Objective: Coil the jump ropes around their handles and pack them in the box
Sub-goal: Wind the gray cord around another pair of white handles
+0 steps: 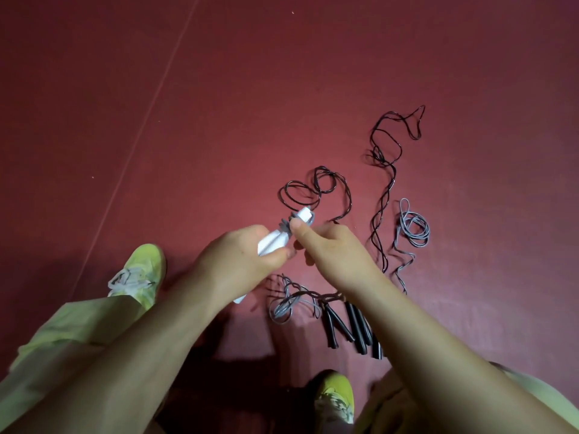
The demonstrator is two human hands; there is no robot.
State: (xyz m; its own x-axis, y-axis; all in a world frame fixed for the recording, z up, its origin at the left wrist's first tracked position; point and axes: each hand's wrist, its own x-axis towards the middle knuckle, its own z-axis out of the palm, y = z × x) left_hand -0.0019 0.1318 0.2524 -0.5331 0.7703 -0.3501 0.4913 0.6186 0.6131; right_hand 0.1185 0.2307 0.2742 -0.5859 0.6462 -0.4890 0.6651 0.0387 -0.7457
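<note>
Where both hands (282, 249) close, white handles (275, 239) half hidden.

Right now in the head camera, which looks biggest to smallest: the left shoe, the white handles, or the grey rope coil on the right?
1. Left shoe, part hidden by the trouser leg.
2. White handles, in the left hand and right hand; nearer the camera, so unsure.
3. Grey rope coil, close to the handles in size.

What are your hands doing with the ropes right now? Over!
Left hand grips white handles; right hand winds grey rope on them. Black ropes loose on floor, black handles beneath. No box in view.
</note>
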